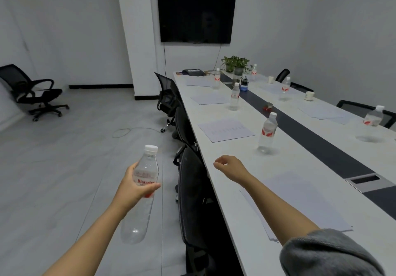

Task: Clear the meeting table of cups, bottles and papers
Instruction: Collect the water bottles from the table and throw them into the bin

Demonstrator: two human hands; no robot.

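Meeting table (242, 162) carries papers (226, 130), bottles (267, 133) | left grip (134, 186) holds bottle (146, 166) | right grip (229, 167) curled, empty

clear plastic bottle (144, 181), matt white table (246, 168)
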